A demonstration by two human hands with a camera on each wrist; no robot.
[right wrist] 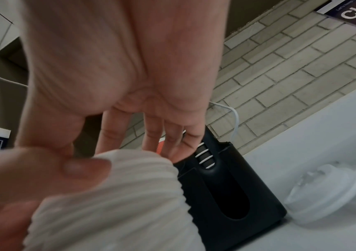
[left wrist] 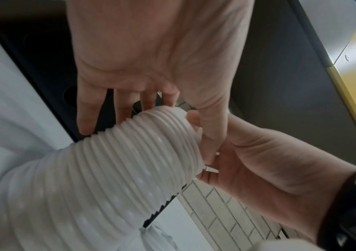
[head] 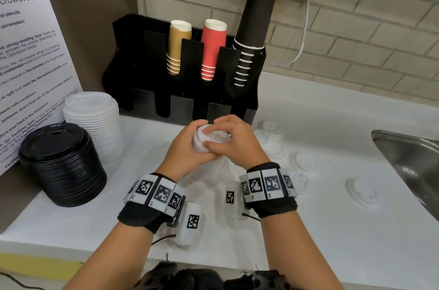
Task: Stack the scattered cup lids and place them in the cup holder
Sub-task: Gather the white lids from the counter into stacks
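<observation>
Stacking step: left hand [head: 184,148] and right hand [head: 234,140] both grasp the ribbed stack of white plastic cup lids [head: 206,139] between them; loose white lids [head: 305,162] right of the hands likely need adding before the black slotted cup holder [head: 215,109] beyond.
</observation>
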